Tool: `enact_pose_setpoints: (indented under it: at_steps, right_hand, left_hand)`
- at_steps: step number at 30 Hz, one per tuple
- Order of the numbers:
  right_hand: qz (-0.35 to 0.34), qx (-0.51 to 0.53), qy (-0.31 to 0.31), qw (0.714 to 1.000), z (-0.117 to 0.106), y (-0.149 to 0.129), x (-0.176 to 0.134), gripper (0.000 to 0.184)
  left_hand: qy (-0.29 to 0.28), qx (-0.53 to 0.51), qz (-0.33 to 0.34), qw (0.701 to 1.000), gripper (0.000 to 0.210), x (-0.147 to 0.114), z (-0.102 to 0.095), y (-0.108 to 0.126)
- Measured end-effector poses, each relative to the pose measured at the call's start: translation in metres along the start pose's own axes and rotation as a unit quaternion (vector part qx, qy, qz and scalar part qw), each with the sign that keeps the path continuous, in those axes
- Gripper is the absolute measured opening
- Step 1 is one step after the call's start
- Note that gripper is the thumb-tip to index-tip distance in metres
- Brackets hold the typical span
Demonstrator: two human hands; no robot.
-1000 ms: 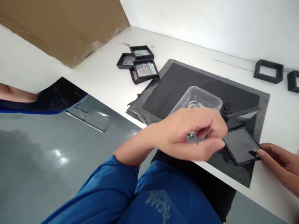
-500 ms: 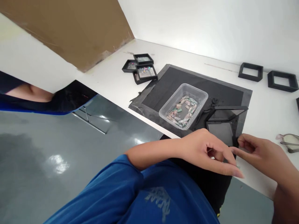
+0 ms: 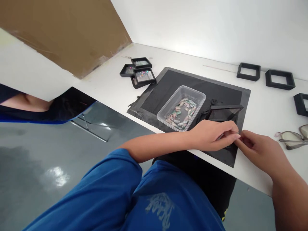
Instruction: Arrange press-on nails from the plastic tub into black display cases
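My left hand (image 3: 216, 134) is over the front of an opened black frame (image 3: 225, 114) with a clear panel. Its thumb and fingertips are pinched together; whatever is between them is too small to make out. Against its fingertips, my right hand (image 3: 263, 152) is curled closed, its grip hidden. The frame's lower half is mostly covered by my left hand. To the left of the frame, a clear plastic tub (image 3: 166, 104) holds several small shiny pink and green pieces (image 3: 178, 113) that look like false nails. Tub and frame both rest on a black mat (image 3: 158, 93).
Several small black frames with glittery pieces (image 3: 144, 75) lie stacked at the back left. More black frames (image 3: 249, 77) stand along the wall at right. Eyeglasses (image 3: 291, 138) lie near the right edge. Beyond a brown partition (image 3: 72, 35), another person's arm (image 3: 26, 101) shows.
My left hand has moved up and closed to a pinch, meeting the right hand's fingertips over the frame. The whole view has shifted slightly, bringing more of the right side in.
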State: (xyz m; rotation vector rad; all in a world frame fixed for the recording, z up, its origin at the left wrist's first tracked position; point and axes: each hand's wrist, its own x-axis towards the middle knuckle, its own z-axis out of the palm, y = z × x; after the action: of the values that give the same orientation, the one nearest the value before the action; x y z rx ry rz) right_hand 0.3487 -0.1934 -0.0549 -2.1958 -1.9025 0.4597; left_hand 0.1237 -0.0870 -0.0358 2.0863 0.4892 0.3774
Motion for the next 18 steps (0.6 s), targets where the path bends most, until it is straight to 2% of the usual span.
enact_pose_setpoints:
  at_steps: [2, 5, 9, 11, 13, 15, 16, 18]
  right_hand:
    - [0.004, 0.028, 0.028, 0.999, -0.004, 0.01, -0.006, 0.06]
    - [0.002, 0.099, 0.081, 0.992, -0.011, 0.024, -0.014, 0.046]
    - [-0.084, 0.118, 0.095, 0.985, -0.021, 0.025, -0.012, 0.028]
    - [-0.131, 0.095, 0.096, 0.982, -0.025, 0.014, -0.006, 0.032]
    - [-0.177, 0.082, 0.116, 0.974, -0.028, 0.0, 0.001, 0.037]
    - [-0.227, 0.103, 0.148, 0.957, -0.028, -0.012, 0.006, 0.032]
    - [-0.25, 0.117, 0.147, 0.95, -0.027, -0.016, 0.006, 0.031]
    - [-0.277, 0.132, 0.14, 0.941, -0.022, -0.017, 0.003, 0.043]
  left_hand:
    - [0.001, 0.009, 0.016, 1.0, 0.033, -0.001, -0.003, 0.0]
    - [-0.011, -0.018, 0.056, 0.998, 0.033, 0.003, -0.006, -0.007]
    - [-0.026, -0.094, 0.097, 0.99, 0.032, 0.014, -0.006, -0.022]
    - [-0.028, -0.151, 0.113, 0.982, 0.027, 0.016, -0.005, -0.027]
    - [-0.019, -0.224, 0.141, 0.964, 0.018, 0.015, -0.003, -0.03]
    - [-0.014, -0.3, 0.172, 0.938, 0.01, 0.012, -0.001, -0.03]
    - [-0.017, -0.334, 0.182, 0.925, 0.011, 0.011, 0.0, -0.029]
    - [-0.034, -0.394, 0.186, 0.899, 0.015, 0.008, 0.003, -0.028]
